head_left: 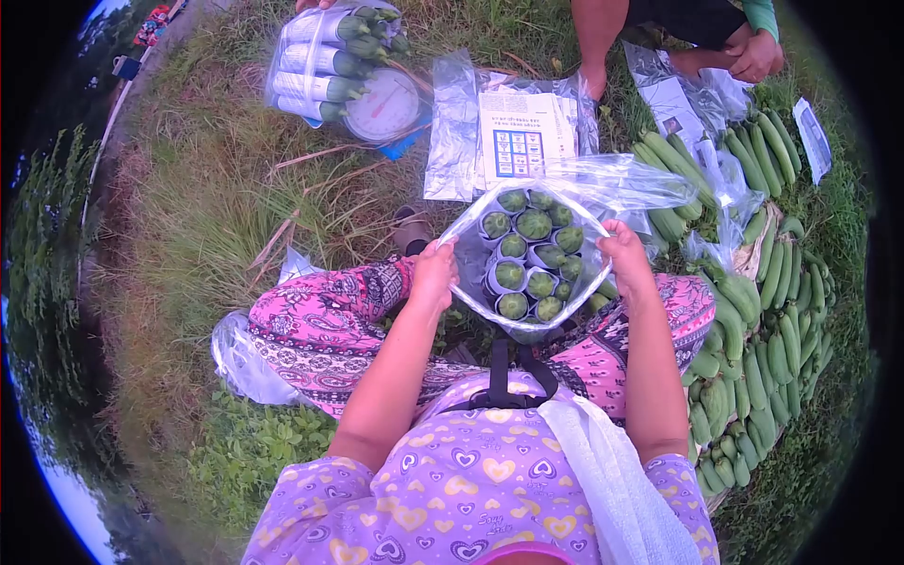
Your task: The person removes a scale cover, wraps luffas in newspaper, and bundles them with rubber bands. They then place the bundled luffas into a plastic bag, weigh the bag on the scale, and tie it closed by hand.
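Between my knees stands a clear plastic bag (529, 327), its mouth spread wide. Inside, several long green gourds (534, 224) stand upright with their ends facing me, many wrapped in white paper. My left hand (434, 275) grips the left side of the rim. On the opposite side, my right hand (625, 258) is closed on the rim. Just past the bag lie printed paper sheets (527, 132) on clear plastic bags (450, 141).
Loose green gourds (767, 358) are heaped on the right. At the upper left, another person's hand (315, 4) touches a filled bag (311, 71) resting against a round dial scale (382, 104). A second person (753, 56) squats at the upper right. Grass surrounds everything.
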The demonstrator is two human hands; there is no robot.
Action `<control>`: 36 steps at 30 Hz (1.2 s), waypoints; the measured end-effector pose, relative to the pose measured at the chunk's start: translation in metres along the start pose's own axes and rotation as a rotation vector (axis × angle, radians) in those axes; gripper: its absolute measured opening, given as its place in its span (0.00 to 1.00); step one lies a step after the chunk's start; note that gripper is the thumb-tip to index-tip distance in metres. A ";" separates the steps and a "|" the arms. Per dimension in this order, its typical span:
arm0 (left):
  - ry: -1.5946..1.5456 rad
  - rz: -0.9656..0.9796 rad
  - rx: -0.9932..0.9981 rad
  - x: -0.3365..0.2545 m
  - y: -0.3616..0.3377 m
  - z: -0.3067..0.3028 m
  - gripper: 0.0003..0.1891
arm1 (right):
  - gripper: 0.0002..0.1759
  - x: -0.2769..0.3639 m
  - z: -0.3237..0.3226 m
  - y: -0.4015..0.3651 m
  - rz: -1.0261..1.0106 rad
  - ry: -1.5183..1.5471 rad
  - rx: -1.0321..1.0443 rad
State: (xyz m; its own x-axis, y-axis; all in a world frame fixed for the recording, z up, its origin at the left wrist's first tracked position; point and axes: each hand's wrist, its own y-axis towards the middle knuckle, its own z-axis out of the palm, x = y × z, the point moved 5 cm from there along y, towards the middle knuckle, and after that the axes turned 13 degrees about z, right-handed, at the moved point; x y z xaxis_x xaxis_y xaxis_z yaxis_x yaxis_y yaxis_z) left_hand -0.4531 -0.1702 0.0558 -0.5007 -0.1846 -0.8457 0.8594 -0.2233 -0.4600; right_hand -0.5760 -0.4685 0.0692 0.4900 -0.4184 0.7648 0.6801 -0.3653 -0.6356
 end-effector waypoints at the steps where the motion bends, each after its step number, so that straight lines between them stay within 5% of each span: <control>1: 0.008 0.000 -0.005 -0.001 0.002 -0.004 0.06 | 0.10 0.001 0.000 -0.001 0.041 -0.064 -0.017; 7: 0.286 0.133 -0.004 -0.020 0.007 -0.028 0.07 | 0.05 -0.003 -0.003 0.004 0.193 -0.170 -0.057; 13: 0.237 0.174 -0.018 -0.028 0.006 -0.037 0.06 | 0.04 -0.005 0.009 0.003 0.219 0.093 0.198; 20: 0.122 0.354 -0.085 -0.050 0.008 -0.038 0.10 | 0.07 0.009 -0.013 -0.005 0.031 0.173 -0.064; 24: 0.095 0.404 -0.003 -0.075 -0.005 -0.031 0.14 | 0.08 0.006 -0.016 0.003 0.021 0.282 -0.030; 28: -0.148 0.524 -0.104 -0.067 -0.023 -0.025 0.33 | 0.07 0.007 -0.008 0.003 0.042 0.383 0.042; 29: -0.138 0.346 -0.067 -0.045 -0.024 -0.036 0.43 | 0.07 0.010 -0.007 0.006 0.032 0.366 0.023; 32: -0.044 0.035 -0.064 0.026 -0.027 -0.026 0.45 | 0.07 0.012 -0.006 0.009 0.024 0.324 -0.026; 36: -0.021 0.124 -0.014 0.059 0.013 -0.012 0.42 | 0.08 0.015 -0.003 0.011 -0.002 0.281 -0.047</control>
State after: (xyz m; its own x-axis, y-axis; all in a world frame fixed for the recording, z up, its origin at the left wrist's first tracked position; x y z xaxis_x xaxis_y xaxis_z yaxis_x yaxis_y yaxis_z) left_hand -0.4703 -0.1725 -0.0037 -0.3929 -0.2301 -0.8903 0.9159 -0.1846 -0.3564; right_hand -0.5626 -0.4811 0.0732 0.3135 -0.6293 0.7112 0.6518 -0.4020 -0.6431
